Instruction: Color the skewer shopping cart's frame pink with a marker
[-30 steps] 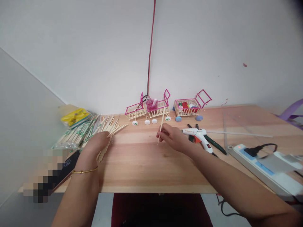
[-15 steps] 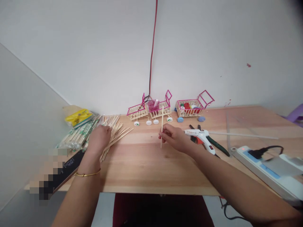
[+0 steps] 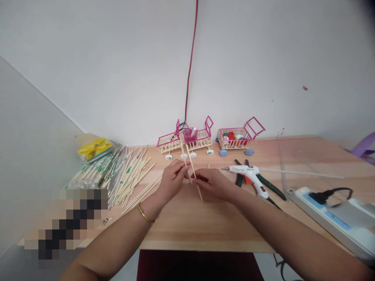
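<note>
My left hand (image 3: 172,178) is closed on a thin wooden stick (image 3: 183,149), held nearly upright over the middle of the table. Just right of it, my right hand (image 3: 213,183) pinches a second wooden stick (image 3: 190,159), which leans to the left at its top. The two sticks are close together; whether they touch I cannot tell. Loose wooden sticks (image 3: 131,175) lie fanned out to the left of my hands. Behind my hands stand small stick-built carts with pink rims: a left cart (image 3: 169,143), a middle cart (image 3: 200,139) and a right cart (image 3: 234,138).
A white glue gun (image 3: 249,173) lies right of my hands, across green-handled pliers (image 3: 271,184). Further right is a power strip (image 3: 325,210) with a black plug. Wrapped chopsticks (image 3: 99,164) and a yellow packet (image 3: 95,149) sit at the left. The wall (image 3: 131,78) closes off the back.
My left hand has come from the stick pile to the middle, now with a stick in it. The right hand's stick has tilted from upright to leaning left.
</note>
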{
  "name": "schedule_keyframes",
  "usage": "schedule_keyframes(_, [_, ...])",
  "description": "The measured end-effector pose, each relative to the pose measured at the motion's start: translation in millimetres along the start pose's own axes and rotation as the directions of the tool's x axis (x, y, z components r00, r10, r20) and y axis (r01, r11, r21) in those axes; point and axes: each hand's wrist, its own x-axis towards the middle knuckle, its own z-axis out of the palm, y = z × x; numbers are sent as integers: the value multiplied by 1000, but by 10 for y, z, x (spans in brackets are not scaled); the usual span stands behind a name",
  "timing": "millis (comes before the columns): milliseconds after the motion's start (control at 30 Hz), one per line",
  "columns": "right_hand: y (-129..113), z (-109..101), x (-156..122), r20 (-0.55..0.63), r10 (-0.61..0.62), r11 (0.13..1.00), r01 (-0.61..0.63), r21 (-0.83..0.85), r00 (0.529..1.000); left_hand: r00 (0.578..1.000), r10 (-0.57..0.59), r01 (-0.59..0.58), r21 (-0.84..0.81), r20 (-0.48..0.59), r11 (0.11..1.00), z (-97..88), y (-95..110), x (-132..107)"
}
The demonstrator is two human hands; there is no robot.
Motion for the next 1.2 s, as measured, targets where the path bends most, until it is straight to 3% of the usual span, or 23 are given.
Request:
schedule_keyframes(100, [-36,39,2,33,-6,1000,5,24,999,999,-45,45,-18,19,999,-18,15,-8])
schedule_keyframes(167, [-61,59,-2,-8,-18,999,18,38,1000,998,-46,47,-30,30,998,-43,57,-9])
schedule_keyframes(367, [-71,62,-20,-160,-122,992,116,-43,980,985,151,-157,61,86,986,-48,140,-65])
schedule_keyframes(533, [-34,73,-14,-75,-171,984,166,-66,982,967,245,-252,113,68,961,-32,119,-114])
schedule_keyframes(733, [36,153,11,96,-106,991,113,-66,990,971,200,-214,104,129,971,10,64,-162])
schedule_keyframes(1000, [-53,128,-13,94,-113,990,121,-76,989,973,195,-202,53,121,978,-14,97,-198])
schedule_keyframes(1200, [8,164,4,140,-28,994,42,-98,990,977,-42,38,23,209,999,17,-22,-185])
